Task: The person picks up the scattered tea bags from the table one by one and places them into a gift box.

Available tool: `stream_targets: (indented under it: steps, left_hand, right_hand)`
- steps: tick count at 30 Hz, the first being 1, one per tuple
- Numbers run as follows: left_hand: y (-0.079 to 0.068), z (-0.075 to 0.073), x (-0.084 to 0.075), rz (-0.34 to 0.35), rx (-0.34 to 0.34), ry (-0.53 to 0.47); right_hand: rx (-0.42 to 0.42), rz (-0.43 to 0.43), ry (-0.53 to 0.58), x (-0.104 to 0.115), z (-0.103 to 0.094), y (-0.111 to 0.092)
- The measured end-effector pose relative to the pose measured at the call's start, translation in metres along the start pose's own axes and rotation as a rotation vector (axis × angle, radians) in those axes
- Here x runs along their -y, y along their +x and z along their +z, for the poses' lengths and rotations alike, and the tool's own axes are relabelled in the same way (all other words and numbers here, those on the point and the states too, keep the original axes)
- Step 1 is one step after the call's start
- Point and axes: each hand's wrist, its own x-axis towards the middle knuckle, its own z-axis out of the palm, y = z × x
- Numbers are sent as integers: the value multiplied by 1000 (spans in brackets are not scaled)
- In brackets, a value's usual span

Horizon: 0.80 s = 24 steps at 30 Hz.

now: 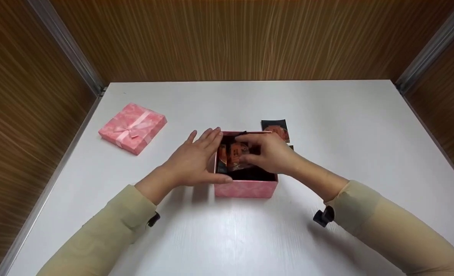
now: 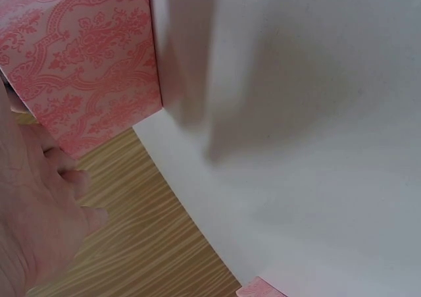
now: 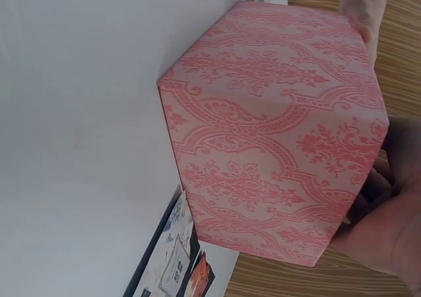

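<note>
A pink patterned box (image 1: 246, 189) stands without its lid at the middle of the table. My left hand (image 1: 191, 163) lies along its left wall with straight fingers, the thumb at the front rim. Inside the box, my right hand (image 1: 274, 155) pinches a dark-and-orange packet (image 1: 237, 155) between thumb and fingers. Beside that packet, a second similar packet (image 1: 222, 155) shows against the left inner wall. The right wrist view shows the outer wall of the box (image 3: 263, 159) and part of the right hand (image 3: 391, 228); the pinched packet is hidden there.
Behind the box's right corner lies another dark packet (image 1: 276, 129), and a dark corner peeks out below it. In the right wrist view, a white-labelled packet (image 3: 172, 264) lies by the box. A pink lid with a ribbon bow (image 1: 135, 126) rests at the left.
</note>
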Motion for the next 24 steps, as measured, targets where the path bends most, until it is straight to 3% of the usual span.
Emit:
stream_targets:
  steps: [8, 24]
  left_hand:
    - [0, 0, 0, 5, -5, -10]
    - [0, 0, 1, -3, 4, -4]
  right_hand:
    - [26, -42, -85, -3, 10, 5]
    - [107, -37, -219, -1, 16, 12]
